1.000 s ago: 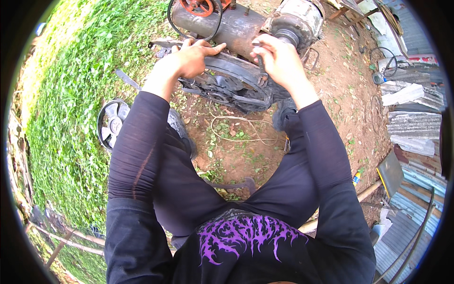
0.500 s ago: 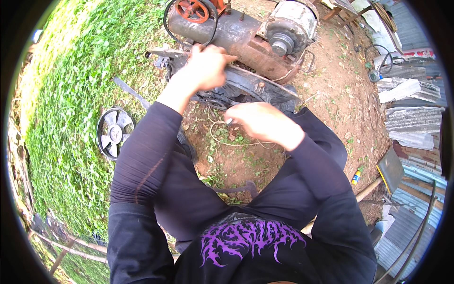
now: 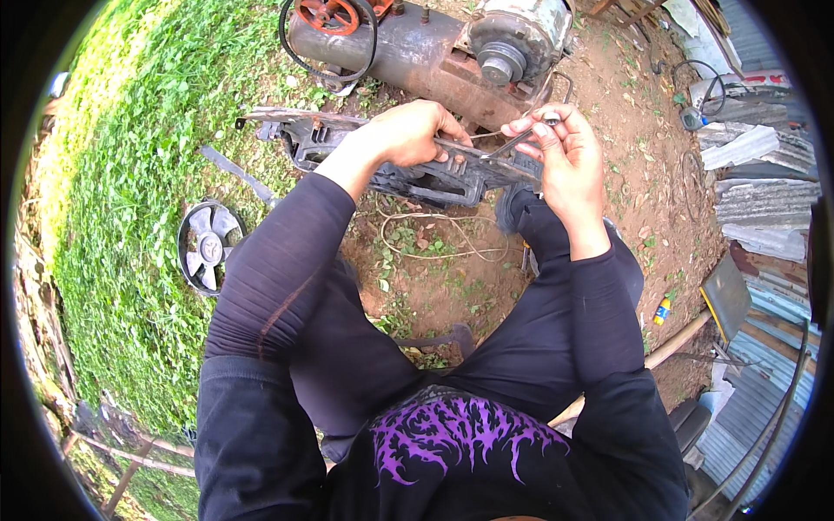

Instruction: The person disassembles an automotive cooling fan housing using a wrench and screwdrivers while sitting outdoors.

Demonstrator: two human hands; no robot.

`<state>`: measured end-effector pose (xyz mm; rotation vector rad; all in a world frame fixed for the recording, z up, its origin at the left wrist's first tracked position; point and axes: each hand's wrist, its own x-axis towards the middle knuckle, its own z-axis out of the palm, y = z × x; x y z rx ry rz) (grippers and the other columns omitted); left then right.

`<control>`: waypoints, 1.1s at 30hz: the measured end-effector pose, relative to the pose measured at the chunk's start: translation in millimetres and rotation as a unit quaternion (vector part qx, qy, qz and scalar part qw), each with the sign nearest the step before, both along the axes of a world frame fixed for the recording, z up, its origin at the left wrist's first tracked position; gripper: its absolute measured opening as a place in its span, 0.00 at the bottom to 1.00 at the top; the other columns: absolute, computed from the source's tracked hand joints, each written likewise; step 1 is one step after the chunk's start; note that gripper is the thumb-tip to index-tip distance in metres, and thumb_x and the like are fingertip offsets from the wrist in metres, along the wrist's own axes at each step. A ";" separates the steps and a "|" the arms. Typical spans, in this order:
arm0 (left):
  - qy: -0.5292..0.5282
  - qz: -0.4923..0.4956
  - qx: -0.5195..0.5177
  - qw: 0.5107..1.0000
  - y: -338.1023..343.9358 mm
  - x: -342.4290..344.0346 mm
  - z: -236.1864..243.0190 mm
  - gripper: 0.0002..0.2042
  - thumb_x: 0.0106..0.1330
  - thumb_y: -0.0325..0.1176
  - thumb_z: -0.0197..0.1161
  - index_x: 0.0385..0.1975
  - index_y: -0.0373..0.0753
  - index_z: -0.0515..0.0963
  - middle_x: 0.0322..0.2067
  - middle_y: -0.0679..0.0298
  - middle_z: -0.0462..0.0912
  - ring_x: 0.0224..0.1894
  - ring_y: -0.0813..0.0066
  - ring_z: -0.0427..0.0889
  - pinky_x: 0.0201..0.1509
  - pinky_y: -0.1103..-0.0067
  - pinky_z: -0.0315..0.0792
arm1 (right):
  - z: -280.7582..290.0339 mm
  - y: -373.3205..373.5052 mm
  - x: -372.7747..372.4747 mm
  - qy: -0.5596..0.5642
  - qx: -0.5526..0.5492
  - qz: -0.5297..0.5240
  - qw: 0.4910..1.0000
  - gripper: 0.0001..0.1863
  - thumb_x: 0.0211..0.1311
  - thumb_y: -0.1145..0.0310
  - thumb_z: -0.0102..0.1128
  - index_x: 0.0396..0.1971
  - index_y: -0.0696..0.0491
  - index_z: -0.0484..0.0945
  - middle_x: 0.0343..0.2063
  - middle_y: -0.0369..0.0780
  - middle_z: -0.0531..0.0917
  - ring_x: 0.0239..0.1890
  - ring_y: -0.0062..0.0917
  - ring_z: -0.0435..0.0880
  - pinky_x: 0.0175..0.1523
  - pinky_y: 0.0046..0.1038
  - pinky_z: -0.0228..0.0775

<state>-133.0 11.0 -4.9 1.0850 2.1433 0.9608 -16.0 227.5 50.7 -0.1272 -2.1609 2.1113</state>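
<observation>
Both arms reach forward, hands raised side by side.

The left hand [image 3: 407, 132] lies palm down with fingers curled over in a grip; the right hand [image 3: 565, 154] is held upright, fingertips pinched together (thumb against forefinger). Both forearms are sleeved in black, elbows bent outward.
</observation>
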 end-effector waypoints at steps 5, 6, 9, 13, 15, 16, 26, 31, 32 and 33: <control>0.006 0.051 -0.013 0.999 -0.5 -2.3 10.3 0.14 0.52 0.22 0.73 0.40 0.39 0.87 0.35 0.57 0.90 0.39 0.68 0.87 0.46 0.71 0.77 | -0.9 -3.1 -2.1 0.010 -0.007 -0.003 1.000 0.05 0.78 0.75 0.50 0.48 0.55 0.73 0.41 0.38 0.86 0.47 0.22 0.87 0.50 0.23 0.79; 0.012 0.049 -0.017 0.999 0.8 -0.9 12.0 0.13 0.52 0.22 0.73 0.38 0.39 0.87 0.34 0.57 0.89 0.38 0.66 0.87 0.45 0.70 0.77 | 0.5 -2.5 -2.6 0.012 -0.002 -0.006 1.000 0.05 0.78 0.75 0.50 0.48 0.55 0.73 0.41 0.38 0.86 0.47 0.23 0.87 0.50 0.23 0.80; 0.043 0.052 -0.043 0.997 3.5 9.3 19.3 0.11 0.51 0.25 0.74 0.35 0.39 0.86 0.32 0.57 0.88 0.37 0.62 0.87 0.43 0.69 0.77 | 1.6 2.9 -2.9 0.018 -0.009 -0.006 1.000 0.05 0.78 0.75 0.51 0.47 0.55 0.73 0.41 0.38 0.87 0.46 0.23 0.88 0.48 0.23 0.79; 0.069 0.065 -0.099 0.991 -1.0 27.0 27.5 0.10 0.51 0.26 0.72 0.35 0.40 0.84 0.31 0.55 0.86 0.38 0.56 0.86 0.43 0.66 0.76 | 7.1 14.3 -0.1 -0.003 -0.023 0.026 0.999 0.04 0.77 0.75 0.52 0.47 0.55 0.74 0.39 0.38 0.87 0.44 0.22 0.88 0.46 0.22 0.79; 0.065 0.067 -0.100 0.991 -6.0 36.5 22.8 0.11 0.52 0.25 0.69 0.36 0.41 0.84 0.32 0.55 0.86 0.41 0.53 0.86 0.44 0.64 0.76 | 7.8 15.9 1.6 0.003 -0.022 0.032 0.999 0.04 0.77 0.75 0.52 0.46 0.55 0.74 0.38 0.38 0.87 0.43 0.22 0.88 0.45 0.22 0.78; 0.048 0.065 -0.091 0.993 -9.2 40.5 19.9 0.11 0.53 0.24 0.68 0.37 0.41 0.84 0.32 0.55 0.86 0.42 0.53 0.86 0.44 0.64 0.76 | 8.1 16.3 2.2 0.007 -0.022 0.035 0.999 0.04 0.77 0.75 0.52 0.46 0.55 0.74 0.37 0.38 0.87 0.42 0.22 0.88 0.44 0.22 0.77; -0.057 0.033 -0.099 0.993 -18.4 59.8 14.5 0.14 0.54 0.21 0.70 0.41 0.36 0.87 0.32 0.52 0.89 0.36 0.61 0.88 0.44 0.69 0.79 | 10.0 15.3 1.4 0.008 0.006 0.054 0.999 0.04 0.76 0.76 0.52 0.46 0.55 0.74 0.37 0.38 0.87 0.41 0.22 0.88 0.44 0.22 0.78; -0.043 0.041 -0.070 0.996 -16.1 37.4 18.9 0.13 0.58 0.24 0.71 0.44 0.35 0.86 0.32 0.52 0.88 0.36 0.66 0.87 0.43 0.70 0.78 | 11.2 0.9 5.1 0.012 -0.055 0.039 0.998 0.04 0.77 0.75 0.52 0.46 0.55 0.70 0.38 0.40 0.86 0.43 0.25 0.89 0.49 0.25 0.81; -0.039 0.047 -0.056 0.997 -16.4 30.6 14.9 0.14 0.58 0.24 0.71 0.45 0.35 0.86 0.32 0.52 0.88 0.36 0.66 0.87 0.43 0.70 0.78 | 9.7 -2.8 6.4 0.017 -0.057 0.038 0.998 0.04 0.77 0.75 0.52 0.46 0.55 0.70 0.39 0.41 0.86 0.43 0.26 0.88 0.50 0.26 0.81; -0.034 0.053 -0.042 0.997 -16.0 24.2 12.8 0.14 0.59 0.25 0.70 0.45 0.35 0.86 0.32 0.52 0.88 0.36 0.66 0.87 0.43 0.70 0.78 | 6.8 -6.0 7.9 0.022 -0.058 0.037 0.997 0.03 0.77 0.75 0.51 0.46 0.55 0.69 0.39 0.41 0.86 0.44 0.27 0.88 0.51 0.26 0.82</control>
